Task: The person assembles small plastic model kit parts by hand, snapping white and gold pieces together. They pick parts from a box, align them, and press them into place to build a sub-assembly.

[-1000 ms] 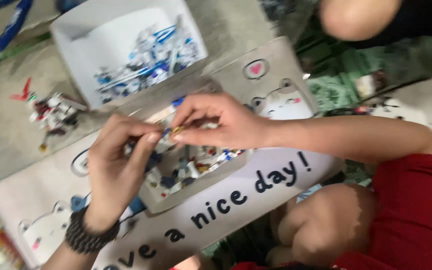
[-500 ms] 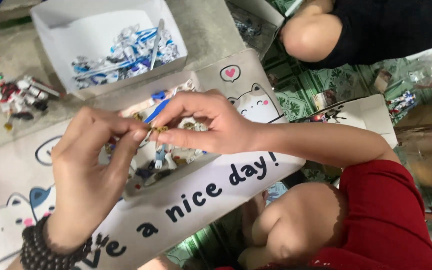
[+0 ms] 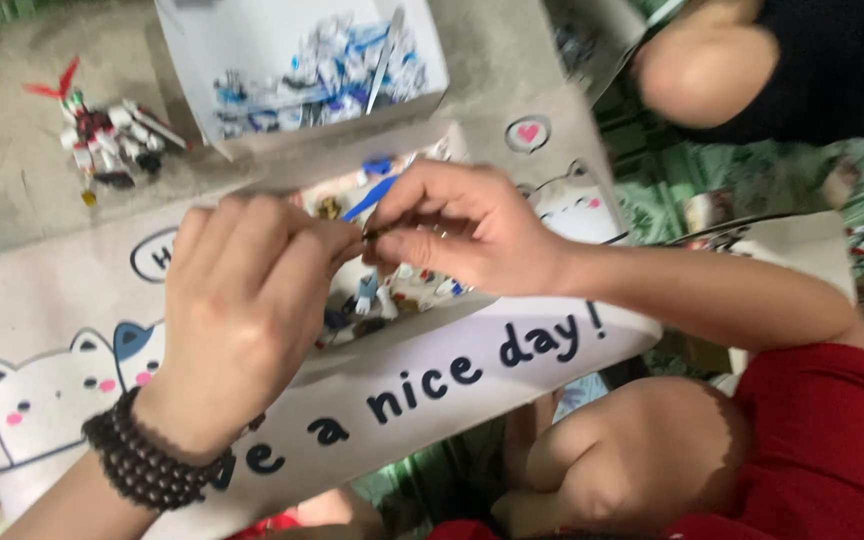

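1. Standing on the concrete at far left, a small red-and-white robot figure (image 3: pixel 102 130) is well apart from both hands.
2. Left hand (image 3: pixel 242 310) — beaded bracelet (image 3: pixel 147 465) at the wrist — pinches a tiny part (image 3: pixel 367 236), too small to identify.
3. That part sits between both hands' fingertips, above a shallow tray (image 3: pixel 382 300) of loose pieces.
4. Right hand (image 3: pixel 467 240) grips the same part, a blue piece (image 3: pixel 372 197) poking from its fingers.
5. Behind, a white box (image 3: pixel 302 70) holds blue-and-white pieces — another person's arm (image 3: pixel 712 75) is at far right.
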